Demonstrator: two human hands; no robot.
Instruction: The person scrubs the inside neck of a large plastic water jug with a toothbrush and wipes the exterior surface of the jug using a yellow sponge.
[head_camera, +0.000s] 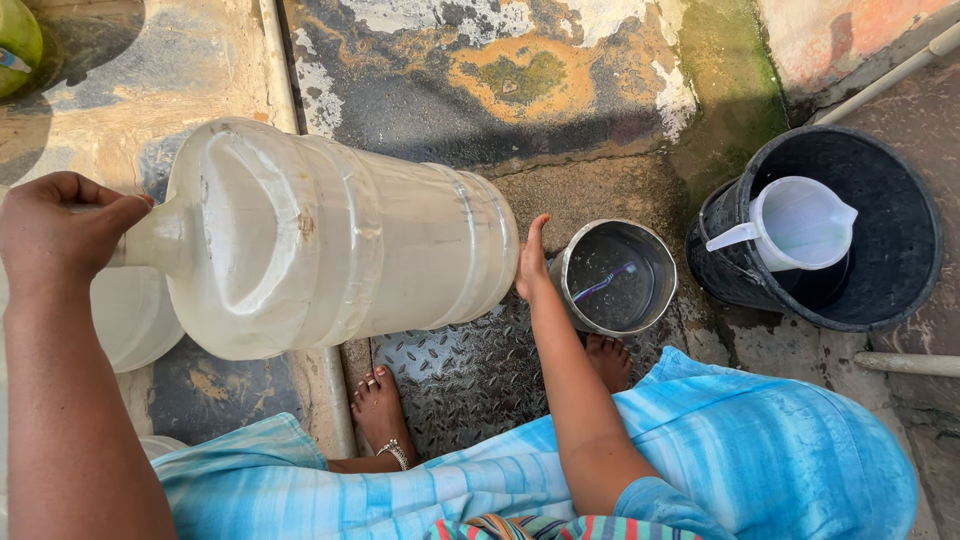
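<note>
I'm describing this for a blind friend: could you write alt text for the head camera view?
Seen from above, a person tips a large clear jug on its side, left hand gripping its neck, right hand flat against its base. Beside it stand a steel pot of water and a black bucket holding a white pitcher.

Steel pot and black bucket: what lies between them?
In the head view, nothing: only a narrow strip of bare wet concrete ground separates the steel pot from the black bucket.
</note>
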